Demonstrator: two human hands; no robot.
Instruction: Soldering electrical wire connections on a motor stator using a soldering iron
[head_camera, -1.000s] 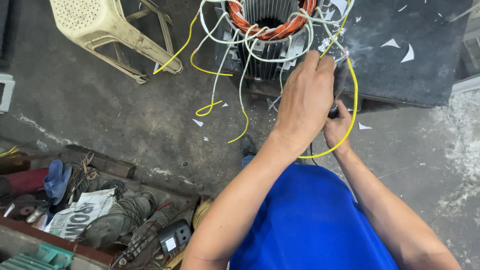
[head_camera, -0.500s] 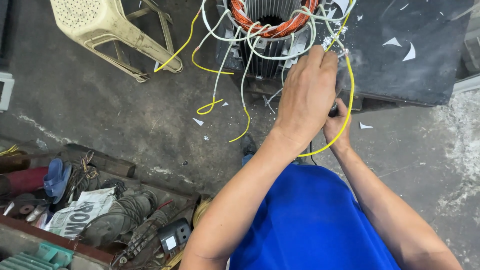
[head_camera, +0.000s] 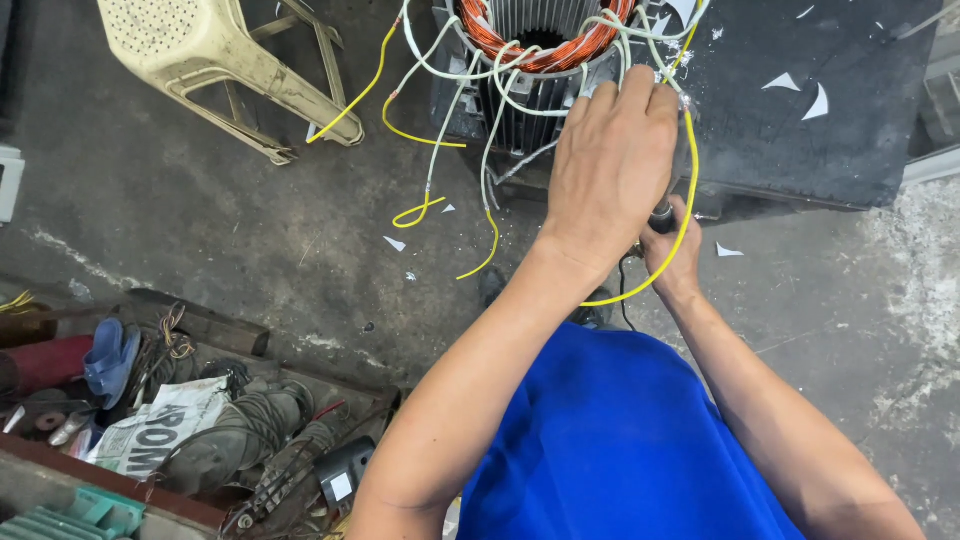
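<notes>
An electric motor stator with orange copper windings stands at the top, with white leads and yellow sleeved wires trailing from it. My left hand reaches to the stator's right rim, and its fingertips pinch a bunch of the leads there. A long yellow wire loops down from that spot past my wrist. My right hand sits just under the left one, mostly hidden by it. It is closed around a small dark-handled tool; the tool's tip is out of sight.
A cream plastic stool stands at the upper left. The stator is beside a dark slab strewn with white paper scraps. At the lower left, a rusty tray holds wire coils, a newspaper, a blue sandal and a small meter.
My left hand has edged up toward the stator's rim, taking the yellow wire loop with it. My right hand stays in about the same place under it.
</notes>
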